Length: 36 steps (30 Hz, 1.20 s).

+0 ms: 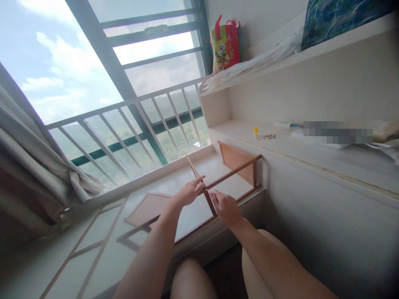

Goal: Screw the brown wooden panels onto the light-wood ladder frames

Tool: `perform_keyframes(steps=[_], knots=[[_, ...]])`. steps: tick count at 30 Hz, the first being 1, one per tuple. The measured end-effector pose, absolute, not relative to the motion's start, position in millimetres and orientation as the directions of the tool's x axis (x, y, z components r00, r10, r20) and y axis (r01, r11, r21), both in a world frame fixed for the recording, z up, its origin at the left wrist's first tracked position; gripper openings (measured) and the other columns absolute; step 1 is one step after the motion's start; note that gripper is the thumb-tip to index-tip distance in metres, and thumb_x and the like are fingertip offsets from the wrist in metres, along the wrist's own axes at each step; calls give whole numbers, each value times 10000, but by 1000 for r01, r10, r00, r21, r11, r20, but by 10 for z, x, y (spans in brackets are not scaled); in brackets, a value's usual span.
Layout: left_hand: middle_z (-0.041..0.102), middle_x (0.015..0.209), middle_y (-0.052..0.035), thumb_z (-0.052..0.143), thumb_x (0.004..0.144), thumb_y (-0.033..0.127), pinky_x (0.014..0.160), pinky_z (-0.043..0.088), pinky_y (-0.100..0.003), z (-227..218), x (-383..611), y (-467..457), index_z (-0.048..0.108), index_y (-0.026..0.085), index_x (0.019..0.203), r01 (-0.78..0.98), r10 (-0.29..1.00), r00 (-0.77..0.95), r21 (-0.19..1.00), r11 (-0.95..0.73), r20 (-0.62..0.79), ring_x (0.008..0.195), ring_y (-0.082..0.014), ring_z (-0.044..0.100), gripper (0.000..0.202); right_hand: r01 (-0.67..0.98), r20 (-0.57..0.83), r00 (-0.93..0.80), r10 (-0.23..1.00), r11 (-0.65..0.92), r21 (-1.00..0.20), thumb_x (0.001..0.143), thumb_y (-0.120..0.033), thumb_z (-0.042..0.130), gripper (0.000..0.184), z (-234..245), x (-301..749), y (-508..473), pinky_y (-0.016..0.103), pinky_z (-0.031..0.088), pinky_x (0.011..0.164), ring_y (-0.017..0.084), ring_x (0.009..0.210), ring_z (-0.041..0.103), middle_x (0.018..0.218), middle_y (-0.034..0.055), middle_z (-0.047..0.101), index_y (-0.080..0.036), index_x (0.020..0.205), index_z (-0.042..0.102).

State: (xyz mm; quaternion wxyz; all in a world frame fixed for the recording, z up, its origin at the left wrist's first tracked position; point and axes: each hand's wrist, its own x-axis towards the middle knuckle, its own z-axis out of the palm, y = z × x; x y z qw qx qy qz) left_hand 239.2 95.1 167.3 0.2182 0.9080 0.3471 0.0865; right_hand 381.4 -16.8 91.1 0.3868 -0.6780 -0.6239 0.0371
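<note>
A brown wooden frame (230,171) of thin bars stands on the window ledge, with a solid panel (238,162) at its right end. My left hand (190,192) grips it where the bars meet, one finger stretched out past the upright. Close by on the right, my right hand (225,206) is closed in a pinch at the same joint. A thin pale tip shows between those fingers and the wood, too small to name. Left of my left forearm lies another wooden piece with a panel (149,209).
A ladder-like wooden frame (104,232) lies further left on the ledge. On the right-hand shelf (240,128) are a small yellow-capped bottle (256,132) and scattered small brass-coloured pieces (268,136). A red and green bag (225,47) stands above. A railing (124,104) and grey curtain (40,153) border the ledge.
</note>
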Motion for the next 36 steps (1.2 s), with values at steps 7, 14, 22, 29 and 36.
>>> perform_keyframes(steps=[7, 14, 22, 29, 36], knots=[[509, 1430, -41, 315, 970, 561, 1106, 329, -396, 1636, 2386, 977, 381, 295, 1466, 604, 685, 729, 472, -642, -2, 1301, -258, 467, 566, 825, 445, 229, 866, 70, -560, 1035, -442, 212, 498, 883, 3856, -201, 279, 249, 585, 166, 664, 609, 735, 46, 686, -205, 826, 597], [457, 1479, -21, 336, 970, 546, 1126, 309, -372, 1636, 2393, 978, 383, 304, 1466, 619, 694, 720, 461, -636, -10, 1335, -243, 442, 553, 854, 443, 234, 866, 35, -519, 1031, -447, 218, 519, 899, 3837, -213, 278, 264, 588, 174, 693, 623, 773, 76, 703, -193, 835, 626], [490, 1454, -26, 354, 965, 548, 1117, 324, -366, 1636, 2404, 976, 401, 296, 1458, 621, 703, 712, 478, -622, -10, 1337, -239, 446, 555, 849, 370, 296, 881, -64, -525, 1015, -430, 264, 519, 906, 3719, -174, 275, 301, 579, 177, 611, 619, 734, 121, 714, -177, 802, 664], [519, 1429, -34, 375, 955, 558, 1097, 343, -366, 1613, 2399, 983, 416, 304, 1453, 616, 709, 705, 495, -613, 1, 1302, -245, 484, 560, -86, 67, 310, 949, 98, -991, 952, -470, 290, 517, 882, 3473, -92, 249, 282, 416, 114, 317, 405, 345, 0, 457, -227, 501, 361], [544, 1404, -34, 375, 954, 565, 1089, 347, -371, 1596, 2403, 983, 400, 315, 1463, 625, 717, 697, 474, -620, 19, 1280, -240, 507, 567, -798, -22, 88, 996, 57, -600, 856, -440, 468, 406, 959, 3417, -111, 213, 261, 340, 94, 284, 344, 340, -65, 401, -236, 553, 292]])
